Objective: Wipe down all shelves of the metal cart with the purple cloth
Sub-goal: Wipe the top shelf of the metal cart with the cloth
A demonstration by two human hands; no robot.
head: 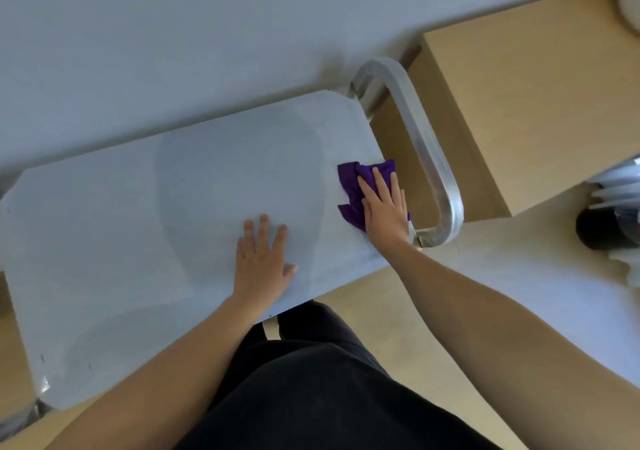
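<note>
Both hands are down flat on the top shelf (138,228) of the metal cart. The right hand (382,207) has its fingers straight and close together, pressing on the purple cloth (351,186). It's not gripping it, the palm and fingers are just laid over it. The cloth is crumpled and pokes out past the fingertips and off to the thumb side. It sits at the end of the shelf, right by the edge. The left hand (263,259) holds nothing: fingers spread, thumb out, palm resting on bare metal a bit nearer the body than the right one. The two hands are near each other but apart.

The shelf runs well away past the left hand, pale grey metal with a faint darker patch just beyond that hand's fingertips. Just outside the right hand is the handle (427,148), a bent metal tube looping off the shelf's end. Beyond the handle stands a light wood cabinet (519,86). Ahead of both hands is a plain pale wall (173,34). Under the forearms there's dark clothing (311,387) and tan floor (398,314). Way out past the right arm is a dark round thing (592,229), too blurry to identify.
</note>
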